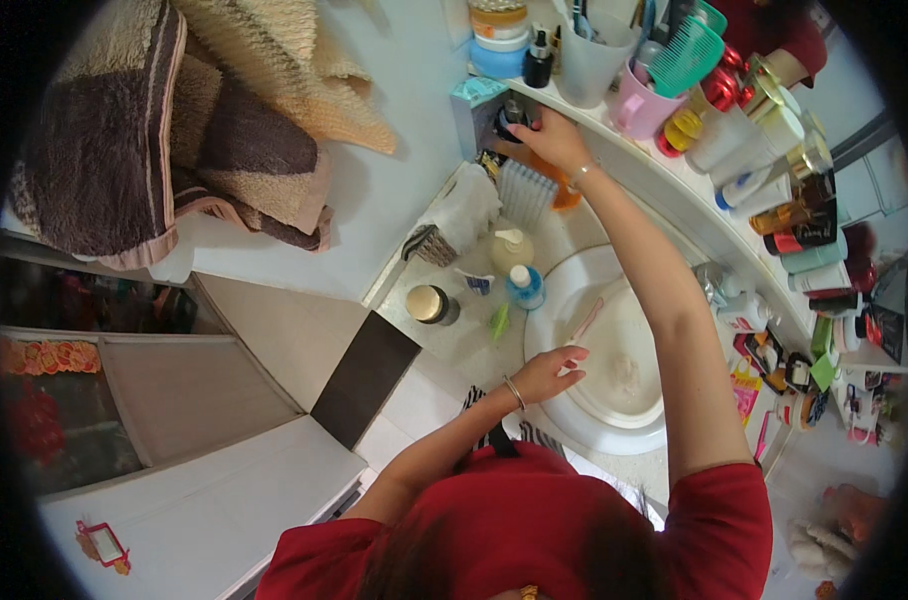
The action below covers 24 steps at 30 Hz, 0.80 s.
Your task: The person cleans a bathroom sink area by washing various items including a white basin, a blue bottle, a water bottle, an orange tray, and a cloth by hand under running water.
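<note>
My right hand [560, 141] reaches under the curved wall shelf, its fingers at a dark round container [512, 118]. Part of that container is hidden, and I cannot tell whether the fingers grip it. Over the near left rim of the white washbasin [555, 411], my left hand [550, 375] has its fingers partly curled. A thin pinkish stick-like handle [589, 318] points from beside those fingers into the basin; whether it is held is unclear. Shallow cloudy water [625, 371] lies in the bowl. Left of it stand a blue bottle with a white cap [526, 288] and a cream pump bottle [511, 251].
Crowded along the shelf [596, 112] are a pink mug [637, 101], a green comb [690, 56] and several bottles. A gold-lidded jar [427, 304] and a green item [499, 321] sit on the counter. Brown towels [259, 165] hang at upper left.
</note>
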Each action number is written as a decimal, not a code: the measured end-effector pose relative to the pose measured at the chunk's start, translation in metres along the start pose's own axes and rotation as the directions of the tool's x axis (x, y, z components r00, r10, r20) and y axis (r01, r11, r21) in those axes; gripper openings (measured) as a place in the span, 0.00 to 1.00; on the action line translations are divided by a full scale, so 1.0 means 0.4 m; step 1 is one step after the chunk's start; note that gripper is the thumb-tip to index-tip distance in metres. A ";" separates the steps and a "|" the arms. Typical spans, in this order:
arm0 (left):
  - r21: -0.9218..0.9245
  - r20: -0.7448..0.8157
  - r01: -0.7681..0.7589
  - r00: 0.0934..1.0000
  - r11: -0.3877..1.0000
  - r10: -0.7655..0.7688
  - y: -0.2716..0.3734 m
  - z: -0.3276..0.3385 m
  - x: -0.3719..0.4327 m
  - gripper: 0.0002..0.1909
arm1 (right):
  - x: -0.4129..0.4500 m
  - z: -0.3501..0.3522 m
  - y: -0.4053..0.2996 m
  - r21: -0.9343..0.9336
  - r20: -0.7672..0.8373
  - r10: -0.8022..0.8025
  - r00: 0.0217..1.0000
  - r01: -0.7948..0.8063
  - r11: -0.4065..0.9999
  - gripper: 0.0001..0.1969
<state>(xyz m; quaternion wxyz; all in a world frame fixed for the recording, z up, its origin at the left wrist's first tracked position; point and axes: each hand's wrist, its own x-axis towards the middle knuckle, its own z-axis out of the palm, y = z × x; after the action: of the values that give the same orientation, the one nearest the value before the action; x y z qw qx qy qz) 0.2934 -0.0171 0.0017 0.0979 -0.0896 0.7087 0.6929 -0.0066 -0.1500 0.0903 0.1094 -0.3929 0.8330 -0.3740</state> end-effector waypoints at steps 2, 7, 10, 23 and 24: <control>0.026 0.038 -0.021 0.999 0.999 0.020 0.016 -0.018 0.005 0.20 | 0.078 0.034 0.027 -0.081 -0.030 0.001 1.000 -0.003 0.997 0.30; 0.024 -0.012 -0.050 0.999 0.998 0.051 0.013 -0.054 0.012 0.19 | 0.158 0.083 0.073 -0.089 -0.038 0.062 0.997 -0.065 0.994 0.26; 0.005 -0.018 -0.018 1.000 1.000 0.018 0.007 -0.073 0.006 0.18 | 0.131 0.100 0.098 -0.112 -0.167 0.009 0.986 -0.028 0.993 0.24; -0.111 -0.066 -0.046 0.997 0.993 0.038 -0.073 -0.027 0.023 0.17 | -0.078 -0.036 0.129 -0.099 -0.413 -0.118 0.903 0.085 0.992 0.17; -0.115 -0.054 -0.044 0.998 0.992 0.038 -0.074 -0.019 0.024 0.17 | -0.099 -0.053 0.135 -0.088 -0.375 -0.093 0.922 0.065 0.994 0.16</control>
<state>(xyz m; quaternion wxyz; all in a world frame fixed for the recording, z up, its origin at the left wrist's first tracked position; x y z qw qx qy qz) 0.2918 -0.0254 -0.0293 0.0600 -0.0984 0.6713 0.7322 -0.0212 -0.0871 0.0623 -0.0831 -0.3504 0.8350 -0.4160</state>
